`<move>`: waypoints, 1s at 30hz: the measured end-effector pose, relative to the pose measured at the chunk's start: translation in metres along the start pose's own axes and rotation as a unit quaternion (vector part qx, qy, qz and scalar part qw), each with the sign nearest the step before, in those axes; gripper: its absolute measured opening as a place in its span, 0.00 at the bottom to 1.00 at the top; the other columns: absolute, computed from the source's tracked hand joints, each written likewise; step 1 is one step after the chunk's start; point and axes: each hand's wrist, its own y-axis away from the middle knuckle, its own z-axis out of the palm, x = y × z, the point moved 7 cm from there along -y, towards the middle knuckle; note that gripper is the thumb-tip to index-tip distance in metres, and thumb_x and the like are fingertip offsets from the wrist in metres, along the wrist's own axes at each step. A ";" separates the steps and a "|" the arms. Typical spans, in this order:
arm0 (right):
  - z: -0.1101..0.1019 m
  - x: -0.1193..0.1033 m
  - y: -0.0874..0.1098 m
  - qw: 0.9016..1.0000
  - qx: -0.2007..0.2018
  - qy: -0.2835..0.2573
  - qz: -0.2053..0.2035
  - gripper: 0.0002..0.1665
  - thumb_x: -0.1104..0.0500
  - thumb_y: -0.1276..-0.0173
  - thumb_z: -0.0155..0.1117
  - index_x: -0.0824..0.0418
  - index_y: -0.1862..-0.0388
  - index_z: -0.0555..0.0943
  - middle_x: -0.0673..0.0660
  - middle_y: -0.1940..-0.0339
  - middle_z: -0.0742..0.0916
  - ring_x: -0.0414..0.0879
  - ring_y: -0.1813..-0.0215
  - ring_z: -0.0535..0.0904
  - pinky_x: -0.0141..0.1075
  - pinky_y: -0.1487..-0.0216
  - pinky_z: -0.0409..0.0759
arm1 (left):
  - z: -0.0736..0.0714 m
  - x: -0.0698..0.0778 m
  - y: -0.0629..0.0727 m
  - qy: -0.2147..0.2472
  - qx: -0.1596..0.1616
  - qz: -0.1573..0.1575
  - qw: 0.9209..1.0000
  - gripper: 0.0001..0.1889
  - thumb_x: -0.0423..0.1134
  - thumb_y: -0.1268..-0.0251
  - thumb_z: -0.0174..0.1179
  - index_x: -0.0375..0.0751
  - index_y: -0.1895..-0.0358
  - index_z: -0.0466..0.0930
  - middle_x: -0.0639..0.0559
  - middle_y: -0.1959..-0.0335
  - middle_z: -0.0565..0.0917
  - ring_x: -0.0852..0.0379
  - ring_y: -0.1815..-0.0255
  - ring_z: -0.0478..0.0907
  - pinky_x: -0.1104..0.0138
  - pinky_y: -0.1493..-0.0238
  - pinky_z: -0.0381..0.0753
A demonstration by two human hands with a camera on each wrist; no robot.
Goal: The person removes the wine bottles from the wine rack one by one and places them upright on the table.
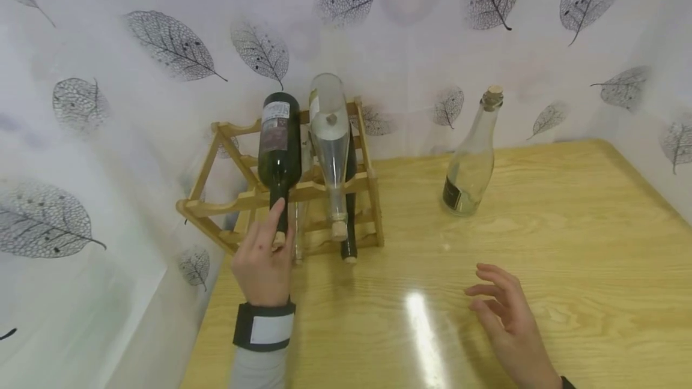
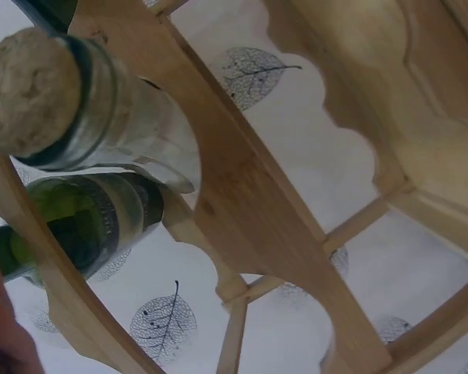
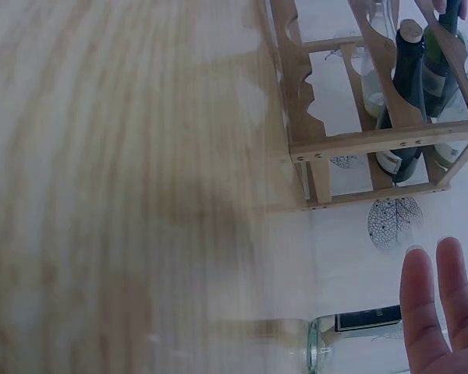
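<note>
My left hand [image 1: 265, 266] holds the neck of a dark green wine bottle [image 1: 278, 131], its fingers along the neck near the cork. That bottle lies neck-forward on the top tier of a wooden wine rack [image 1: 243, 201]. Beside it on the same tier rests a corked clear bottle [image 1: 331, 137]. A dark bottle [image 1: 350, 236] and a clear bottle [image 1: 298, 236] lie in the tier below. My right hand [image 1: 513, 323], fingers loosely bent and holding nothing, hovers over the table. A corked clear bottle with a black label [image 1: 470, 167] stands upright beyond it.
The rack is at the left of the wooden table [image 1: 567, 215], near the wall. Leaf-patterned covering [image 1: 405, 59] lines the back and sides. The left wrist view shows a cork [image 2: 31, 93] close up, with a green bottle [image 2: 78, 222] behind it.
</note>
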 end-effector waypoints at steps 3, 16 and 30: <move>0.002 -0.001 0.002 1.000 0.001 -0.014 -0.023 0.32 0.87 0.35 0.53 0.82 0.31 0.65 0.63 0.26 0.71 0.37 0.42 0.80 0.23 0.43 0.81 | -0.003 -0.001 0.004 0.017 0.018 0.022 0.999 0.30 0.23 0.54 0.79 0.48 0.43 0.89 0.46 0.81 0.78 0.55 0.85 0.69 0.62 0.84 0.67; -0.005 0.001 0.003 0.997 0.018 0.012 -0.073 0.34 0.90 0.41 0.54 0.83 0.33 0.66 0.64 0.27 0.72 0.38 0.42 0.80 0.22 0.43 0.81 | -0.013 0.000 0.012 0.096 0.107 0.094 0.985 0.08 0.31 0.40 0.73 0.38 0.57 0.92 0.45 0.84 0.77 0.50 0.87 0.71 0.57 0.85 0.68; 0.006 -0.003 -0.001 0.995 0.010 -0.007 -0.097 0.33 0.88 0.41 0.56 0.84 0.35 0.67 0.62 0.28 0.73 0.39 0.44 0.82 0.23 0.45 0.81 | -0.054 0.053 0.002 0.145 0.192 0.179 0.954 0.13 0.47 0.31 0.70 0.43 0.70 0.92 0.46 0.78 0.76 0.50 0.78 0.68 0.65 0.73 0.69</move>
